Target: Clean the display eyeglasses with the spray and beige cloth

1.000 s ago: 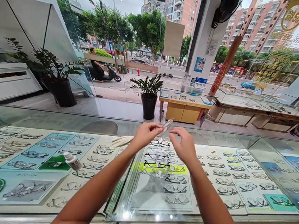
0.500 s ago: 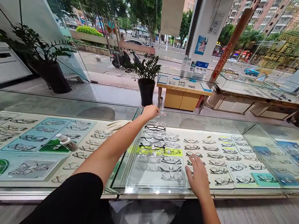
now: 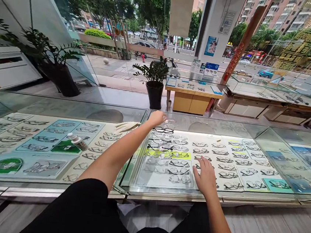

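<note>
My left hand (image 3: pixel 157 119) reaches to the far edge of the glass showcase (image 3: pixel 175 192), its fingers closed around something at the faint pair of glasses (image 3: pixel 171 121) there. Below it, a column of eyeglass frames (image 3: pixel 163 130) runs toward me on top of the glass. My right hand (image 3: pixel 205 174) rests over the glass, fingers spread and holding nothing, beside rows of glasses (image 3: pixel 180 163) displayed inside. A pale glove or cloth (image 3: pixel 127 126) lies left of my left forearm. Farther left, a white bottle (image 3: pixel 77 141) lies on its side on the glass.
More showcases (image 3: pixel 277 198) continue to the right and left. Beyond them stand a potted plant (image 3: pixel 154 94) in a black pot, a larger plant (image 3: pixel 59 78) at left, and a small wooden display table (image 3: pixel 191 102) before the window.
The view has shifted slightly. My left hand stays near the far end of the column, and the glasses by its fingertips look less distinct. My right hand remains spread over the glass.
</note>
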The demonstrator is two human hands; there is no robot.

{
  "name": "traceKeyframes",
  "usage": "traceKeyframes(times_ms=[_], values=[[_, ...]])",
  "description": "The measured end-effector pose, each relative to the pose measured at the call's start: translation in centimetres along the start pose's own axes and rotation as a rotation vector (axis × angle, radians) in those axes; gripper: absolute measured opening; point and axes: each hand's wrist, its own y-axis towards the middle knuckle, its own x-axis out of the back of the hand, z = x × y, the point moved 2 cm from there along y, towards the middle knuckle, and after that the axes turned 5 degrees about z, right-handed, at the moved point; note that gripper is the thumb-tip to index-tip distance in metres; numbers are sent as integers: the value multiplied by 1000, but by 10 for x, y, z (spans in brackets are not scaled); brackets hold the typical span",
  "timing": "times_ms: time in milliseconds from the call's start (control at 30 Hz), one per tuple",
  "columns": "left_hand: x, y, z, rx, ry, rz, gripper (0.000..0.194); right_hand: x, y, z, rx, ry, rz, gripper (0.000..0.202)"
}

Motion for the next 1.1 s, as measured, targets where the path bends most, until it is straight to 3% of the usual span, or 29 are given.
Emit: traceKeyframes(times_ms=[133,233,333,433,500,600,700,767,833,967,1033,1100], values=[[27,-60,3,-50,-68,-120,34,-1,0,-5,-8,-3,10,51],[50,-131,10,-79,-136,-218,36,-5,1,-12,25,-11,-1,52],[69,-214,22,-105,-308,-405,31,-10,2,-22,56,-13,-21,53],[68,-292,47,-23,-390,-570,30,-15,2,-30,76,-11,-32,54],[55,-337,71,90,-423,-701,31,-16,2,-33,74,-11,-38,54],[20,-393,111,340,-505,-915,33,-15,0,-34,63,-19,-40,53],[-32,-429,131,530,-637,-939,30,-12,-2,-32,48,-30,-33,53],[-77,-440,127,664,-883,-830,24,-9,-2,-31,42,-34,-29,52],[-132,-442,110,894,-1333,-605,20,-6,-1,-29,33,-32,-33,51],[-229,-428,58,1057,-1607,-207,29,-2,-1,-25,29,-9,-36,50],[-266,-415,40,1118,-1715,-26,35,0,-3,-23,15,2,-36,49],[-293,-400,33,1132,-1808,47,32,2,-5,-21,-9,14,-35,48]])
